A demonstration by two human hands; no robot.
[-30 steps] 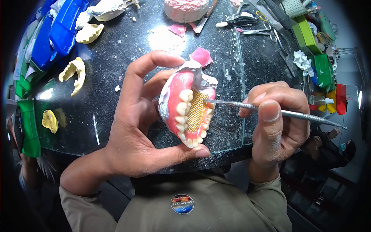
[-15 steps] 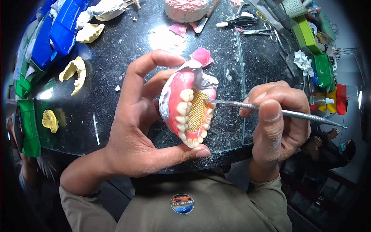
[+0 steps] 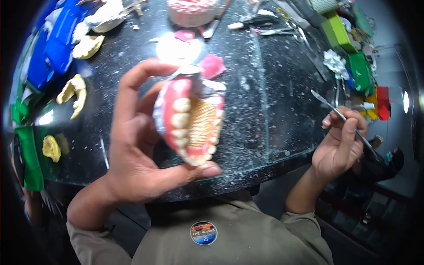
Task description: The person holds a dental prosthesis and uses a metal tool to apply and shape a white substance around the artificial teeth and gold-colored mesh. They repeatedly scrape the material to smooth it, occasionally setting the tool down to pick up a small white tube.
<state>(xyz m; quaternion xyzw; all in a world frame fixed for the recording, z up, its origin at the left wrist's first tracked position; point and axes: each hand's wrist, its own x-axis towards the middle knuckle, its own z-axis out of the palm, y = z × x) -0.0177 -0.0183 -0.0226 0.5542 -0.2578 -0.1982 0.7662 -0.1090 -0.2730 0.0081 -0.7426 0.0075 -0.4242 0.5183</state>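
Observation:
My left hand (image 3: 132, 141) is closed around a denture model (image 3: 179, 106), thumb at its front teeth and fingers at its back. The model has pink gum wax, a row of cream teeth, white plaster behind and a gold mesh plate (image 3: 201, 126) across the palate. To the right and apart from the model, my right hand (image 3: 342, 141) pinches a thin metal wax carver (image 3: 324, 100). Its flat tip points up and to the left, away from the teeth. A pink wax piece (image 3: 213, 65) lies on the table just behind the model.
Yellowish plaster pieces (image 3: 78, 95) lie at the left of the dark table (image 3: 238, 119), beside blue bins (image 3: 55, 48). A pink-topped plaster block (image 3: 193, 12), a knife (image 3: 213, 27) and scissors (image 3: 282, 31) are at the back. Crumpled paper (image 3: 335, 64) and a green bin (image 3: 360, 73) stand right.
My right hand has drawn the wax carver off the denture model, out to the right, and its tip now points upward. The denture model and my left hand appear further left in view.

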